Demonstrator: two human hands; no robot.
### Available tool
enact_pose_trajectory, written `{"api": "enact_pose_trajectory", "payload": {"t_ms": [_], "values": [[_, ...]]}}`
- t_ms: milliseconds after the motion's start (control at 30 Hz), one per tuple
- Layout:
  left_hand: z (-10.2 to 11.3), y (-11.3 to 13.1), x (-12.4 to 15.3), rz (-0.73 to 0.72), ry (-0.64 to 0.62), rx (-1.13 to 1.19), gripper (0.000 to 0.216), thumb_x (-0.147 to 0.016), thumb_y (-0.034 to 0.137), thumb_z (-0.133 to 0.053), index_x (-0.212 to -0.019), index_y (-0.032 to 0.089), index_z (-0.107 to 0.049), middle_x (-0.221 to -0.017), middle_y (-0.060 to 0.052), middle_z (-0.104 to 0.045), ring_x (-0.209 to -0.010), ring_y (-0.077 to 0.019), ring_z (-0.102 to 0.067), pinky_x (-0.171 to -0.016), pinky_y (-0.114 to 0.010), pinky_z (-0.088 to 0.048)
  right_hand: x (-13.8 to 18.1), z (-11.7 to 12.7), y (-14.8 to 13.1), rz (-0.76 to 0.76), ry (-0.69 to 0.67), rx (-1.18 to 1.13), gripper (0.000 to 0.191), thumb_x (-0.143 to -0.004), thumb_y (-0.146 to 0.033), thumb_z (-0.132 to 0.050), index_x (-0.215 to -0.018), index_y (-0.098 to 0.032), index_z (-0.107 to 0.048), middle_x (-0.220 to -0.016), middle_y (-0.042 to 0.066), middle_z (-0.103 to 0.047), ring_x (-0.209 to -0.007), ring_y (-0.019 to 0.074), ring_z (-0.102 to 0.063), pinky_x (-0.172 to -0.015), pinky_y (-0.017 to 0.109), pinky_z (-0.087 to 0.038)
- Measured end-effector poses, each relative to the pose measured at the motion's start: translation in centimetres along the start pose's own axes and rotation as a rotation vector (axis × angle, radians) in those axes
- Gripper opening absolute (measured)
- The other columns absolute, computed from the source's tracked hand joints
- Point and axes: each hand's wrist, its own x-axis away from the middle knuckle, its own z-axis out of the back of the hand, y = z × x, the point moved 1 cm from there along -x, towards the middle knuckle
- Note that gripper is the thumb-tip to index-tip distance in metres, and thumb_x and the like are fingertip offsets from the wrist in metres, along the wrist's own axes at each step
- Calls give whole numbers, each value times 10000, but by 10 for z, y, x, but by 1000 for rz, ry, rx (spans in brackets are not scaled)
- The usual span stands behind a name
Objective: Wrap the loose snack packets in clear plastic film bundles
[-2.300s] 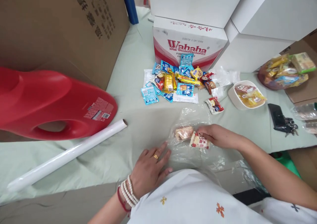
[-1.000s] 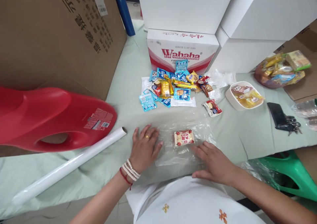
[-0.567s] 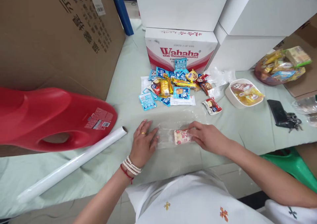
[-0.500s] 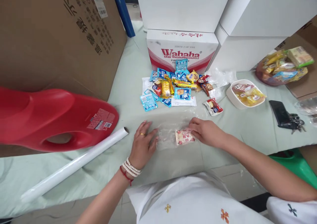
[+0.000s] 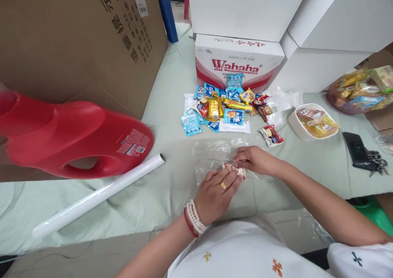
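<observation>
A small white and red snack packet lies wrapped in a sheet of clear plastic film on the pale green tablecloth. My left hand, with a ring and bead bracelets, presses its fingers onto the near side of the wrapped packet. My right hand pinches the packet and film from the right. Both hands meet over the packet.
A pile of snack packets lies before a Wahaha carton. A white bowl of snacks, a phone with keys, a film roll, a red jug and a big brown carton surround the spot.
The film was folded over the packet. My left hand slid right from the cloth onto the packet; my right hand stays pinching it.
</observation>
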Motion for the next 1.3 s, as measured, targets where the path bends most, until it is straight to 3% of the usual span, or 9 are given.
{"api": "enact_pose_trajectory", "payload": {"t_ms": [167, 333, 500, 633, 800, 900, 1067, 1200, 1300], "values": [[-41, -9, -6, 86, -39, -46, 310, -991, 131, -525, -1262, 196, -660, -1266, -63, -747, -1150, -206, -637, -878, -387, -414, 6, 12, 18, -103, 30, -75, 252, -982, -359, -577, -929, -174, -739, -872, 54, -726, -802, 189, -660, -737, 266, -446], [-38, -5, -2, 97, -65, -41, 309, -979, 155, -540, -1257, 200, -667, -1281, -69, -735, -1164, -218, -613, -906, -387, -408, -6, 25, 32, -173, 233, 238, 321, -1014, -360, -505, -1079, -147, -735, -1010, 128, -729, -929, 258, -633, -847, 338, -449], [-36, 9, -3, 232, -29, -160, 315, -950, 143, -570, -1222, 238, -698, -1240, -95, -729, -1065, -244, -616, -854, -407, -406, -49, 8, 28, -194, 176, 500, 587, -905, -410, -709, -1398, -119, -577, -1224, 196, -676, -1177, 361, -525, -967, 424, -415], [-37, 15, -3, 275, -110, -191, 328, -960, 141, -563, -1247, 235, -689, -956, -76, -745, -859, -225, -611, -762, -398, -376, -66, 8, 27, -303, 74, 331, 274, -905, -242, -675, -1156, -137, -705, -896, 103, -722, -951, 270, -613, -792, 310, -419], [-37, 14, -4, 281, -165, -143, 370, -958, 116, -555, -1302, 208, -654, -886, -56, -735, -832, -221, -603, -740, -395, -356, -29, 16, -2, 27, 131, 144, 210, -978, -196, -530, -1025, -170, -732, -865, 51, -689, -763, 167, -601, -698, 250, -389], [-39, 12, -4, 303, -149, -108, 239, -951, 122, -575, -1113, 213, -725, -767, -36, -707, -814, -222, -600, -727, -390, -339, 9, -3, -19, 183, 99, 226, 274, -1031, -237, -480, -1099, -206, -743, -789, 39, -616, -681, 152, -547, -639, 243, -369], [-41, 4, -2, 306, -115, 17, 197, -947, 143, -579, -807, 211, -700, -712, -36, -673, -780, -211, -584, -709, -372, -313, 43, -46, -14, 209, 207, 115, 399, -1074, -220, -384, -1390, -241, -627, -940, 76, -649, -880, 181, -619, -776, 263, -490], [-35, -10, 3, 334, -76, 312, 227, -937, 142, -550, -769, 220, -682, -675, -13, -645, -717, -179, -561, -691, -336, -351, 43, -58, -7, 222, 300, 37, 461, -1064, -193, -379, -1479, -297, -551, -993, 79, -635, -949, 194, -607, -804, 289, -517], [-29, -24, 7, 506, 18, 453, 169, -939, 172, -553, -896, 235, -705, -672, 9, -609, -685, -166, -551, -685, -301, -415, 41, -59, -7, 208, 318, 44, 459, -1050, -160, -387, -1435, -280, -607, -892, 59, -583, -850, 184, -568, -739, 267, -494]]}}
